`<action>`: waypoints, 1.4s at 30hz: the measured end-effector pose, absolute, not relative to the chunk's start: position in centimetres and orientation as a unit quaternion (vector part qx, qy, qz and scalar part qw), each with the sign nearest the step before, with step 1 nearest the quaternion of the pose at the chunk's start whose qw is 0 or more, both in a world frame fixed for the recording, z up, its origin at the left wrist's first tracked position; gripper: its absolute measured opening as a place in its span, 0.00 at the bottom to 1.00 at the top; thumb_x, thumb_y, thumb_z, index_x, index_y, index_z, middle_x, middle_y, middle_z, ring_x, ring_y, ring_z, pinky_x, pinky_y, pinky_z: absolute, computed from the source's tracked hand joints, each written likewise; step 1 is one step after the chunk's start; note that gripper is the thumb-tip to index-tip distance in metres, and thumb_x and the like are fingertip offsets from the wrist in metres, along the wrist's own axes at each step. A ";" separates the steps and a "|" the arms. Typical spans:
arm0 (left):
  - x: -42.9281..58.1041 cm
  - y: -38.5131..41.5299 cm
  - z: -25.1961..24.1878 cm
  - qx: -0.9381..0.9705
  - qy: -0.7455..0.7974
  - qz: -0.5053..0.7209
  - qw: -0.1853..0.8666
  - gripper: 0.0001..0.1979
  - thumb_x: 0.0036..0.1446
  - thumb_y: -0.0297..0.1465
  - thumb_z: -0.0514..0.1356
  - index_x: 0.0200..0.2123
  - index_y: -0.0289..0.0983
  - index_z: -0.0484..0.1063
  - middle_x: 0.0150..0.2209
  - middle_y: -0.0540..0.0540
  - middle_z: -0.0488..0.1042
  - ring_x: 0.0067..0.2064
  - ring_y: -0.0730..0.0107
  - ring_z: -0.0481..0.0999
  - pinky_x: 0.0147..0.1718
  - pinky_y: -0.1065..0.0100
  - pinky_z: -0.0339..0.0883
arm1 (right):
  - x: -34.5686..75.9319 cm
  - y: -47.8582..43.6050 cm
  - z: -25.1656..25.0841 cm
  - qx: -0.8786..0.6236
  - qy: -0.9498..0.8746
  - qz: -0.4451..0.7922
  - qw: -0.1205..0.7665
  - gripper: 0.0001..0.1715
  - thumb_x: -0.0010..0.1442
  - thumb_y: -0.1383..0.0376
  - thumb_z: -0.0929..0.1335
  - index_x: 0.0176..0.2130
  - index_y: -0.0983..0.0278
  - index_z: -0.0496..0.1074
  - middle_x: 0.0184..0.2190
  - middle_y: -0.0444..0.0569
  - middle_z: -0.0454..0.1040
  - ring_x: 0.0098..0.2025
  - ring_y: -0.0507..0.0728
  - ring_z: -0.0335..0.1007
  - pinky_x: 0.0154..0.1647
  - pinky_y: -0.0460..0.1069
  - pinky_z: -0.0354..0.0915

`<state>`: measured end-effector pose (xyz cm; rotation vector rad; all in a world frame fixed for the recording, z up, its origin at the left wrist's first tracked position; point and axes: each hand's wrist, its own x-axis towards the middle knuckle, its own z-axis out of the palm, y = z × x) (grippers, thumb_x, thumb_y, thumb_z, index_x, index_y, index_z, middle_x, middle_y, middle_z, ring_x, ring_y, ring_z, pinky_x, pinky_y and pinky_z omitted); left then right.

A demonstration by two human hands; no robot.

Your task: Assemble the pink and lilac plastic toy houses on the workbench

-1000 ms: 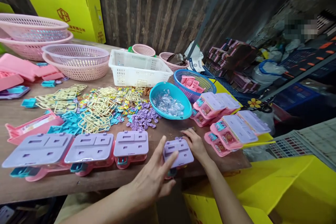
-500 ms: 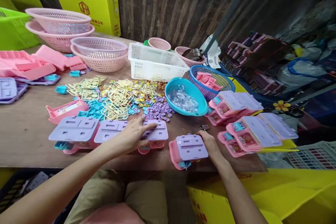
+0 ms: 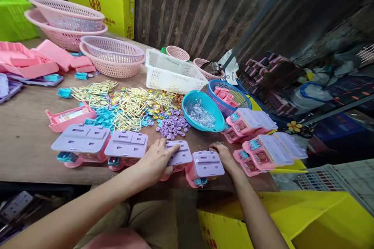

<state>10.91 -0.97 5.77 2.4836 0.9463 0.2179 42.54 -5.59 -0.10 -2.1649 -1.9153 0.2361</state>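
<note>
Several pink toy units with lilac lids stand in a row along the table's front edge. My left hand point(image 3: 157, 159) grips the third toy unit point(image 3: 180, 152), its fingers over the lid and its thumb low at the front. Close against that one, on the right, is the fourth toy unit point(image 3: 208, 165), with a small blue piece at its front. At its back right corner is my right hand point(image 3: 224, 155), fingers curled together; what they pinch is hidden. Left of my left hand are the second toy unit point(image 3: 126, 144) and the first toy unit point(image 3: 80, 140).
Beyond the row lie purple swirl pieces point(image 3: 173, 124), cream frames point(image 3: 131, 111) and blue parts point(image 3: 101, 118). A blue bowl point(image 3: 217, 124) holds clear pieces. Stacked toy units point(image 3: 264, 151) stand at right. Baskets and a white crate point(image 3: 175, 79) line the back. A yellow box point(image 3: 228, 225) sits below.
My left hand has moved the third toy unit right, away from the second and up to the fourth. My right hand has come closer to the fourth unit's back corner. The view has shifted slightly.
</note>
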 end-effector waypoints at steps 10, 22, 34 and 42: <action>9.9 -2.7 1.6 0.820 0.356 0.248 0.374 0.32 0.51 0.26 0.57 0.60 0.43 0.55 0.58 0.40 0.52 0.59 0.53 0.57 0.57 0.51 0.55 | 42.2 -5.5 0.7 -0.769 -0.636 0.055 0.029 0.08 0.57 0.70 0.63 0.30 0.64 0.71 0.32 0.50 0.77 0.36 0.56 0.72 0.36 0.46 0.61; 10.7 -1.9 2.3 0.713 0.431 0.306 0.460 0.23 0.56 0.36 0.56 0.54 0.39 0.60 0.42 0.45 0.62 0.45 0.64 0.67 0.48 0.60 0.63 | 37.3 -7.6 6.4 -0.805 -0.584 -0.048 0.094 0.10 0.61 0.66 0.60 0.30 0.64 0.67 0.29 0.51 0.75 0.31 0.55 0.71 0.32 0.47 0.61; 11.4 -2.0 3.2 0.701 0.451 0.313 0.455 0.21 0.57 0.39 0.54 0.52 0.37 0.62 0.39 0.46 0.62 0.42 0.64 0.68 0.44 0.61 0.65 | 23.7 -10.9 4.7 -0.617 -0.716 0.011 0.326 0.10 0.61 0.68 0.61 0.27 0.62 0.64 0.20 0.42 0.68 0.20 0.49 0.63 0.23 0.43 0.59; 11.6 -2.2 3.4 0.701 0.451 0.305 0.461 0.22 0.56 0.40 0.55 0.52 0.37 0.62 0.40 0.46 0.60 0.41 0.65 0.69 0.42 0.62 0.66 | 23.7 -11.1 5.1 -0.613 -0.722 -0.006 0.322 0.09 0.61 0.68 0.61 0.28 0.62 0.63 0.21 0.41 0.67 0.21 0.48 0.63 0.24 0.43 0.59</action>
